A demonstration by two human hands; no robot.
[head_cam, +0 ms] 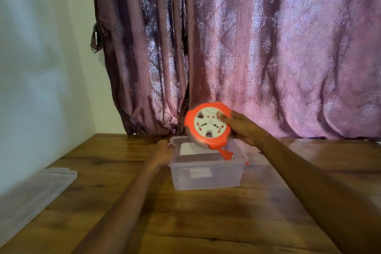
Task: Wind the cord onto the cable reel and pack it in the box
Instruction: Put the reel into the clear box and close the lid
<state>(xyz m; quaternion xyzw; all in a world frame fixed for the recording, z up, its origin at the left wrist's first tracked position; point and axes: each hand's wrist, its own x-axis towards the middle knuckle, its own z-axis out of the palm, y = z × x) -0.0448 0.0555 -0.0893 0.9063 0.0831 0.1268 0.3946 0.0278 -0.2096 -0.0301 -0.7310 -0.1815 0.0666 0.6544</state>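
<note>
Right hand (241,128) grips the round orange-and-white plastic cable reel (207,125) by its right edge, thumb on the white face, fingers wrapped behind. Reel sits just above centre of frame, tilted, socket face toward the camera, held in the air over the far part of the clear rectangular plastic box (206,175). Not inside the box yet; the reel's lower edge overlaps the box's far rim in view. An orange plug (226,153) hangs from the reel's bottom right, down into the box opening. Cord windings themselves are too blurred to judge.

Left hand (164,151) is at the box's left rim, near the far-left corner, touching it. Fingers look fairly straight against the wall, but motion blur means I cannot tell if they curl over the rim.

Box is open, centre of frame, standing on the brown wooden table (206,222). Something white and flat shows through the box's bottom. A small orange latch shows at its right rim.

Clear plastic lid (35,194) lies flat at lower left of frame, well apart from the box, at the table's left edge.

Purple patterned curtain (268,47) fills the upper right and centre; white wall (41,47) at upper left.
</note>
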